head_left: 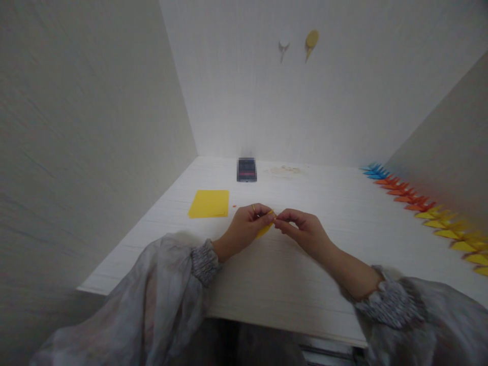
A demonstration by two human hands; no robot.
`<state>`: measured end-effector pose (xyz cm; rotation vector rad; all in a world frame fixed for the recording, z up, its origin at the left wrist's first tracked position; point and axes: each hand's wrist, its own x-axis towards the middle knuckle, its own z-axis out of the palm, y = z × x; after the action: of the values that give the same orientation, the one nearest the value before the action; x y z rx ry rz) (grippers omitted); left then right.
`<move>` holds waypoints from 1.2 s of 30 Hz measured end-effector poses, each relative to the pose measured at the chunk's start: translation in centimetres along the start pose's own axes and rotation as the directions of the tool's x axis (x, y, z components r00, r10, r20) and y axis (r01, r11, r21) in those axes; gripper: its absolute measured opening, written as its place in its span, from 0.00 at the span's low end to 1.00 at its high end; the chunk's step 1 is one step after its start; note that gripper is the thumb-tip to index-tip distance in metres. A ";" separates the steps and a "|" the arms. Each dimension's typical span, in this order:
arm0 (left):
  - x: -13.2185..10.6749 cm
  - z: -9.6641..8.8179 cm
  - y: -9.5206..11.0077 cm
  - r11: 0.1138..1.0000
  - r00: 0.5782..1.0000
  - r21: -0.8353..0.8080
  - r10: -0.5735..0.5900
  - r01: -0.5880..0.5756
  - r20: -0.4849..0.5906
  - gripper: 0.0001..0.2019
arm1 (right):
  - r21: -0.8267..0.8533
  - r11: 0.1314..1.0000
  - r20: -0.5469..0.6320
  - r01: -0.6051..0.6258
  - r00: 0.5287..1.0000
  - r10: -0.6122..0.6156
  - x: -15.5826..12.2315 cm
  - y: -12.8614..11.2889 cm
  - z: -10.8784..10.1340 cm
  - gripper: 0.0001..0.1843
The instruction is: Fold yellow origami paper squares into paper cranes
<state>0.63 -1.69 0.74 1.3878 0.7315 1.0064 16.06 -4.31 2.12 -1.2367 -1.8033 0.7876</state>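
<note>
A small folded piece of yellow paper (264, 230) is pinched in my left hand (249, 223), just above the white table. My right hand (305, 227) meets it from the right, thumb and forefinger closed on the paper's tip. Much of the paper is hidden behind my left fingers, so its full shape does not show. To the left of my hands lies a stack of yellow square paper (209, 204), flat on the table.
Folded paper cranes (409, 195) in blue, orange and yellow line the table's right side. A dark phone-like device (246, 170), blurred out, stands at the back. Two hooks (311, 39) hang on the back wall. Walls border the white table (282, 290) left and right.
</note>
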 end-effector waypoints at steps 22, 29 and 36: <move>0.1 -0.1 0.0 0.979 0.993 0.175 0.111 -0.101 -0.048 0.12 | 0.005 1.000 -0.129 0.007 0.992 -0.006 -0.1 0.1 0.3 0.07; 0.3 -0.2 -0.6 0.974 0.988 0.187 0.138 -0.124 -0.063 0.12 | -0.043 0.999 -0.151 0.024 0.988 -0.030 0.0 -0.3 0.4 0.06; 0.1 0.0 -0.5 0.960 0.990 0.251 0.138 -0.128 -0.023 0.13 | -0.053 0.998 -0.169 0.033 0.985 -0.042 -0.1 -0.1 0.1 0.06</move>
<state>0.73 -1.57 0.24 1.6562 0.8247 1.0770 15.95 -4.50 2.13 -1.2596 -1.7114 0.5998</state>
